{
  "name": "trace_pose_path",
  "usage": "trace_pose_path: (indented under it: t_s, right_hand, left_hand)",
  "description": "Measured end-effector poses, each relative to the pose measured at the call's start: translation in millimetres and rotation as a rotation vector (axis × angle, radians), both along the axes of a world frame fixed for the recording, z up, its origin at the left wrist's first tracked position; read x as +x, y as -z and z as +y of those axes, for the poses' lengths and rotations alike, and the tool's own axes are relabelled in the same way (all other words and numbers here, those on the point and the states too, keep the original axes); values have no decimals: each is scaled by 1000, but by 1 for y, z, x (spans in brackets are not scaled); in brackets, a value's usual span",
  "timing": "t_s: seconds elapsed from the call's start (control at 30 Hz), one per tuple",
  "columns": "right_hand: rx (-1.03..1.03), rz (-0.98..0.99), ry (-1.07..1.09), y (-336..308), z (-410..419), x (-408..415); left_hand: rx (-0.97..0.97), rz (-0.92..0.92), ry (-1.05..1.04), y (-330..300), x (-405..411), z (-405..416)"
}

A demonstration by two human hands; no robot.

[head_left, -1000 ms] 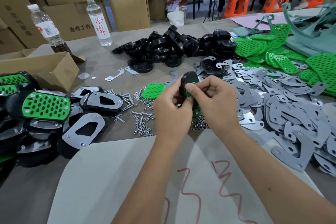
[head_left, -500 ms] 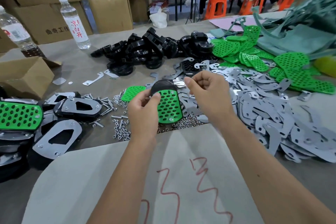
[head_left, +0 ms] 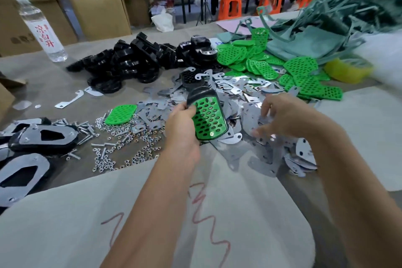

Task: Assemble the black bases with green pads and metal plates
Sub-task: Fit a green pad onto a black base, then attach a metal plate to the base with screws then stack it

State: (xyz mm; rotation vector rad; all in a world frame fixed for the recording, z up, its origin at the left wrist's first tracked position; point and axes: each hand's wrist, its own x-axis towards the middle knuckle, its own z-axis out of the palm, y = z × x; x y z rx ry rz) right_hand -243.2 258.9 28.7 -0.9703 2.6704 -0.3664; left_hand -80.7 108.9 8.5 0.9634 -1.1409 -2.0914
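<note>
Left hand: your left hand [head_left: 181, 125] grips a black base [head_left: 201, 95] with a green pad [head_left: 208, 118] fitted, held above the table, pad facing you.
Right hand: your right hand [head_left: 282, 118] is over the metal plates [head_left: 256, 154], fingers spread; motion blur, cannot tell if it holds one.
Stock: loose black bases [head_left: 130, 61] far centre, green pads [head_left: 304, 76] far right.
Hardware: nuts and bolts [head_left: 121, 143] left of your left hand.
</note>
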Motion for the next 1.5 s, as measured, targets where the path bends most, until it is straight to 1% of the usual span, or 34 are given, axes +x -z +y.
trace_pose_path:
  t_s: [0.1, 0.2, 0.27, 0.37, 0.4, 0.43, 0.5, 0.53, 0.6, 0.7, 0.87, 1.07, 1.17, 1.27, 1.37, 1.5]
  right_hand:
    - [-160, 83, 8, 11, -6, -1]
    - [-418, 197, 44, 19, -12, -2]
    - [-518, 229, 56, 16, -20, -4]
    - [-677, 159, 87, 4, -37, 0]
    - [-761, 95, 109, 0, -44, 4]
    - [-871, -24, 129, -3, -51, 9]
    - [-1077, -354, 163, -5, -67, 24]
    - [-1121, -494, 169, -5, -77, 33]
    - [-1122, -642, 153, -1, -94, 51]
    - [-1129, -778, 129, 8, -119, 79]
    - [-1210, -990, 118, 28, -133, 109]
    - [-1163, -979, 42, 29, -134, 115]
    - [-1156, -1021, 28, 32, -137, 117]
    - [-1158, -1001, -9, 35, -139, 117]
    - [-1168, -964, -68, 38, -141, 118]
    - [-1163, -857, -165, 41, -143, 123]
  left_hand:
    - [101, 36, 47, -4, -8, 10]
    - [103, 138, 162, -10, -2, 9]
    - [81, 104, 141, -13, 6, 5]
    - [96, 60, 48, -7, 21, -11]
    - [134, 82, 36, -6, 27, -17]
    - [183, 128, 26, -5, 32, -21]
    - [275, 239, -17, -2, 42, -33]
    - [305, 282, -39, -1, 47, -40]
    - [342, 336, -38, 0, 56, -49]
    - [317, 334, 5, 4, 70, -61]
    - [244, 295, -85, 10, 73, -68]
    - [187, 218, -67, 15, 70, -68]
    - [171, 260, -52, 15, 71, -69]
    - [147, 265, -146, 15, 68, -71]
    - [45, 250, -210, 16, 69, -72]
    - [-92, 135, -235, 18, 68, -69]
